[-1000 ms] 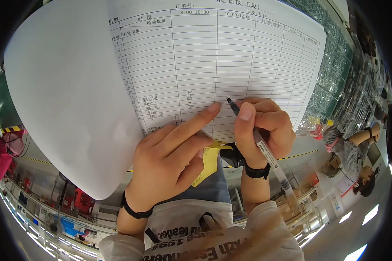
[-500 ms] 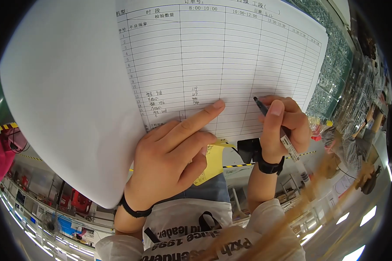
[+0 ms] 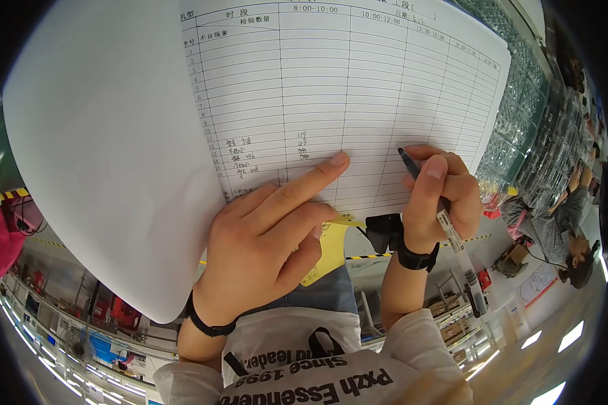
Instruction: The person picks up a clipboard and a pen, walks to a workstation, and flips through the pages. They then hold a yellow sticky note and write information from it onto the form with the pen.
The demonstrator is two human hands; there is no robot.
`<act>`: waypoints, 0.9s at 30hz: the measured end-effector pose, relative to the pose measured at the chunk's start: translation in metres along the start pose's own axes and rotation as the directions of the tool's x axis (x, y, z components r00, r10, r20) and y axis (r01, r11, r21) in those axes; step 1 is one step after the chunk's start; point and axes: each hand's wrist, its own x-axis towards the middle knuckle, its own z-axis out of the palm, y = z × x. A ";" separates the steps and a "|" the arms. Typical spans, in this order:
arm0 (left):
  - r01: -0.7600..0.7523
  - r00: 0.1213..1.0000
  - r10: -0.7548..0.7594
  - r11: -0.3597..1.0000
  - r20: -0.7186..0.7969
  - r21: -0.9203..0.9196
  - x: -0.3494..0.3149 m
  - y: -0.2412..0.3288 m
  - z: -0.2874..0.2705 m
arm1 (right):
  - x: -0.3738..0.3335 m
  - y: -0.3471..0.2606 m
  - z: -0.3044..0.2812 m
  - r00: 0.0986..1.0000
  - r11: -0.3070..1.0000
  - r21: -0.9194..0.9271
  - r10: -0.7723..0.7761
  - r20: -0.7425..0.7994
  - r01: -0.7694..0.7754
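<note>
A printed form with a ruled grid (image 3: 378,88) lies before me, a few handwritten lines near its lower left. My left hand (image 3: 263,236) rests on its lower edge, index finger stretched out on the sheet, holding nothing. In my right hand (image 3: 446,196) a slim pen (image 3: 456,236) with a clear barrel is gripped between thumb and fingers. Its dark tip points up and left, just above or on the grid; contact cannot be made out. A turned-over white page (image 3: 101,155) curls down at the left. Yellow paper (image 3: 327,253) shows below the form, between my wrists.
Clear plastic-wrapped items (image 3: 517,115) are heaped on a green surface right of the form. Another person (image 3: 564,223) is at the far right; pink cloth (image 3: 3,243) shows at the far left. Shelving with boxes (image 3: 452,327) stands beyond my right arm.
The pen tip has shifted very slightly right and up. My left hand stays in place. The blurred brown strands across the lower right have mostly gone, and the person at right has moved.
</note>
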 end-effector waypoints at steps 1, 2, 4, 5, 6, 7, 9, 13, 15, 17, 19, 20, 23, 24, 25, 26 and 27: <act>0.002 1.000 -0.002 1.000 0.000 0.000 0.000 0.000 0.000 | 0.000 0.000 0.000 1.000 1.000 0.000 0.001 -0.001 -0.001; 0.003 1.000 -0.003 1.000 0.000 0.000 0.001 0.000 0.000 | 0.001 0.000 -0.001 1.000 1.000 0.001 0.004 0.010 -0.004; 0.004 1.000 -0.004 1.000 0.001 -0.001 0.001 0.000 0.001 | 0.002 0.001 -0.001 0.999 1.000 0.003 0.011 0.032 -0.011; 0.002 1.000 -0.002 1.000 -0.001 0.006 0.002 0.000 0.002 | 0.002 0.002 -0.001 0.999 1.000 0.003 0.011 0.031 -0.011; 0.000 1.000 0.000 1.000 -0.004 0.013 0.002 0.000 0.002 | 0.002 0.003 -0.002 0.999 1.000 0.004 0.003 0.036 -0.003; -0.002 1.000 0.002 1.000 -0.006 0.019 0.002 0.000 0.002 | 0.002 0.004 -0.002 0.999 1.000 0.004 -0.006 0.042 0.006; 0.002 1.000 -0.002 1.000 -0.001 0.017 0.002 0.000 0.003 | 0.002 0.005 -0.003 0.999 1.000 0.004 -0.013 0.047 0.013; 0.012 1.000 -0.012 1.000 0.008 0.012 0.003 0.001 0.003 | 0.003 0.005 -0.005 0.999 1.000 -0.016 -0.025 0.045 0.026; 0.013 1.000 -0.013 1.000 0.010 0.011 0.004 0.001 0.003 | 0.003 0.005 -0.005 0.998 1.000 -0.009 -0.020 0.056 0.021; 0.010 1.000 -0.010 1.000 0.010 0.008 0.004 0.001 0.003 | 0.003 0.005 -0.005 0.998 1.000 -0.006 -0.017 0.061 0.018; 0.007 1.000 -0.008 1.000 0.009 0.003 0.003 0.000 0.003 | 0.002 0.004 -0.004 0.999 1.000 -0.012 0.001 0.038 0.000; 0.008 1.000 -0.008 1.000 0.010 0.002 0.003 0.000 0.003 | 0.001 0.004 -0.004 1.000 1.000 -0.014 0.010 0.026 -0.010; 0.004 1.000 -0.004 1.000 0.008 0.001 0.003 -0.001 0.003 | 0.002 0.004 -0.003 0.999 0.999 -0.033 -0.005 0.031 0.006; 0.004 1.000 -0.004 1.000 0.008 0.001 0.003 0.000 0.003 | 0.002 0.004 -0.003 0.999 0.999 -0.042 -0.013 0.034 0.014; 0.003 1.000 -0.003 1.000 0.006 0.012 0.003 0.000 0.003 | 0.003 0.004 -0.004 0.999 0.999 -0.041 -0.013 0.034 0.014; 0.003 1.000 -0.003 1.000 0.005 0.022 0.003 0.000 0.003 | 0.003 0.005 -0.005 0.999 0.999 -0.041 -0.008 0.041 0.010; 0.002 1.000 -0.003 0.999 0.003 0.033 0.003 0.000 0.003 | 0.003 0.005 -0.005 0.999 0.999 -0.041 -0.003 0.047 0.005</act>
